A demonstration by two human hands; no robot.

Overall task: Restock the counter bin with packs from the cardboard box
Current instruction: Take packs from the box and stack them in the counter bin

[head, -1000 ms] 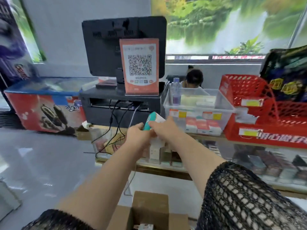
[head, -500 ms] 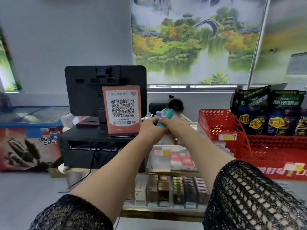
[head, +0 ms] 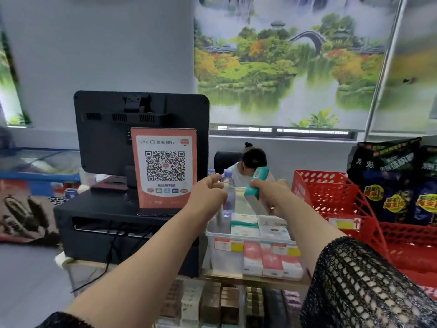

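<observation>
The right hand [head: 272, 196] curls its fingers round a teal-and-white pack [head: 259, 175], holding it tilted above the rear of the clear counter bin [head: 214, 235]; the hand covers part of the pack's far side. The left hand [head: 208, 197] hangs just left of the pack, fingers loosely curled. A water bottle [head: 229, 195] stands right behind them, and contact between them cannot be told. White packs [head: 244, 224] lie in the bin, and pink packs [head: 272, 261] show blurred through its front wall. The cardboard box is out of frame. A person [head: 253, 158] behind the counter is mostly hidden by the hands. The red basket [head: 331, 197] is cut off at the right edge.
</observation>
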